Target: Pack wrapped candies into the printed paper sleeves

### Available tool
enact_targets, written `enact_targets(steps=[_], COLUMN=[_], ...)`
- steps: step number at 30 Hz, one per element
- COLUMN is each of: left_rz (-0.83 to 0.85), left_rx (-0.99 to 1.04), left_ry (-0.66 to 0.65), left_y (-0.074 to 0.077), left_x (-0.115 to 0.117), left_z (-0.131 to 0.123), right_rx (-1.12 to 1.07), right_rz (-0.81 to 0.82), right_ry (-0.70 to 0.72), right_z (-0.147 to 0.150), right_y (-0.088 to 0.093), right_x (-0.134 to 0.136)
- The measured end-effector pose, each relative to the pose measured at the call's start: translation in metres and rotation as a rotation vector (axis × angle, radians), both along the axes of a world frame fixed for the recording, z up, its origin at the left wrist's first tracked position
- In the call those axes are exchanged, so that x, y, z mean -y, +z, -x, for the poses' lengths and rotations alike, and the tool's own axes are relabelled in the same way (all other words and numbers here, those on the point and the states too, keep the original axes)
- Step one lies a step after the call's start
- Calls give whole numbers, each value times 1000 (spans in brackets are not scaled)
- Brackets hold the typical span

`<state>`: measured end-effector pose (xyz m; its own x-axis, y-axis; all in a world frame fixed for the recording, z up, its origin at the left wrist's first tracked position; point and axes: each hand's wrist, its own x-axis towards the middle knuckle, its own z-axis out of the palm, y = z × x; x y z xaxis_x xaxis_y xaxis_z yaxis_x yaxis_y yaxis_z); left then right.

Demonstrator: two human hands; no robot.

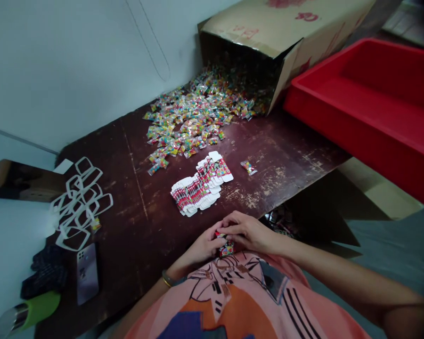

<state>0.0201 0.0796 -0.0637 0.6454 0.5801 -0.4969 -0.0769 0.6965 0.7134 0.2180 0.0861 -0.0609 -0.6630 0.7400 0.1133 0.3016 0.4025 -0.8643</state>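
Observation:
Close to my body, at the table's front edge, both hands hold one small printed box (226,248), red and black with colourful pictures. My left hand (207,242) grips its left side, thumb across the front. The fingers of my right hand (245,230) close on its top and right side. Just beyond them lies a fanned stack of flat printed cartons (198,186) with white flaps. A single clear packet of colourful candies (248,167) rests to the right of that stack. Farther back spreads a big heap of the same candy packets (191,117).
An open cardboard box (286,28) lies on its side behind the heap. At right stands a red plastic tray (339,113). White bands (81,197), a phone (87,274), dark cloth (45,270) and a green-and-silver bottle (38,310) occupy the left of the brown table (127,226).

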Motion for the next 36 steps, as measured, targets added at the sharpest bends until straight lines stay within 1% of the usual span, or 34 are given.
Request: enact_targets(steps=[1,2,3,4,6,7,8,9,10,11,12,13,14,17,18,20,21,23,25,28,30,32,34,36], left_rz=[-39,-71,-98,-127,-198,-241,-276,-292,-282,-253,-220,-193,-177,-139,-115,-74,-67,-79,-103,-160,-221,-285,-337,-367], left_rx=[-40,-87,-134,-177,-242,-270,-302,-337,-367,-388,-397,-393,-380,-302,-265,-198,-175,-156,-166,-195,-240,-313,-388,-428], left_ry=[-5,-13,-25,-42,-118,-176,-246,-324,-407,-473,-497,-467,-381,-27,55,129,142,145,110,39,22,43,68,76], left_y=[2,5,7,10,15,17,19,20,21,20,19,17,14,3,-1,-9,-12,-18,-21,-22,-22,-20,-19,-18], left_x=[-3,-6,-11,-16,-29,-35,-41,-45,-48,-50,-50,-48,-46,-38,-36,-35,-35,-35,-34,-31,-28,-26,-24,-21], left_z=[0,1,3,7,20,28,38,47,57,66,73,78,82,77,72,57,48,32,18,6,4,5,6,7], right_rx=[11,20,43,88,242,336,425,497,545,571,583,586,584,553,528,438,371,206,34,-133,-162,-125,-42,32], right_rz=[-12,-30,-63,-111,-226,-271,-306,-332,-353,-371,-388,-399,-403,-409,-410,-393,-364,-246,-96,63,118,133,84,0], right_ry=[18,0,-76,-201,-504,-596,-643,-646,-626,-610,-599,-589,-579,-490,-447,-371,-348,-359,-425,-507,-517,-464,-344,-245], right_z=[-5,-13,-22,-33,-56,-67,-75,-80,-82,-80,-76,-71,-65,-51,-48,-44,-42,-34,-25,-15,-14,-15,-10,-1], right_y=[-2,-6,-12,-18,-34,-41,-48,-54,-59,-64,-67,-71,-73,-81,-82,-84,-83,-74,-56,-21,0,14,19,16], right_x=[-7,-18,-33,-50,-85,-99,-108,-112,-110,-102,-89,-72,-53,6,22,42,47,46,34,4,-17,-33,-43,-46])
